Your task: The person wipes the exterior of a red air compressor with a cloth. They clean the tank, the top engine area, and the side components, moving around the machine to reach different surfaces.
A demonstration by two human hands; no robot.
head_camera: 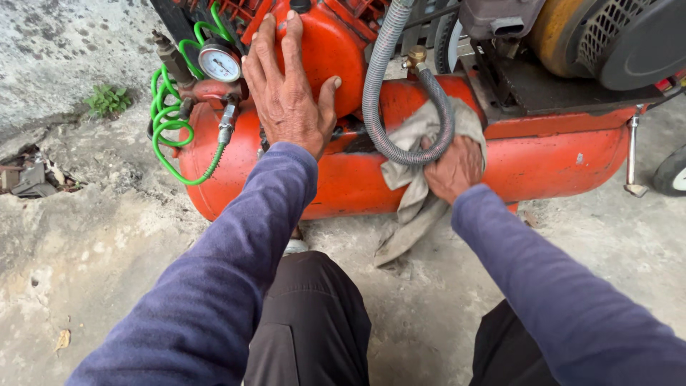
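Cloth: a crumpled grey-beige rag is pressed against the front of the long orange cylindrical metal tank near its middle; its lower end hangs down to the concrete ground.
Right hand: the right hand is closed around the rag, fingers curled into the fabric and knuckles facing the camera, held against the tank wall.
Left hand: the left hand is laid open and flat, fingers spread, on the rounded orange housing mounted above the tank; nothing is gripped by it.
Hose: a grey ribbed flexible hose is looped down from the top and around the rag, just above the right hand, and ends at a brass fitting.
Gauge: a round white-faced pressure gauge is seen just left of the left hand.
Coil: a bright green coiled air line hangs at the left end of the tank.
Motor: a dark motor with a mesh guard is mounted at the far right.
Wheel: part of a black wheel is seen at the right edge.
Sleeves: both arms are covered in dark blue sleeves.
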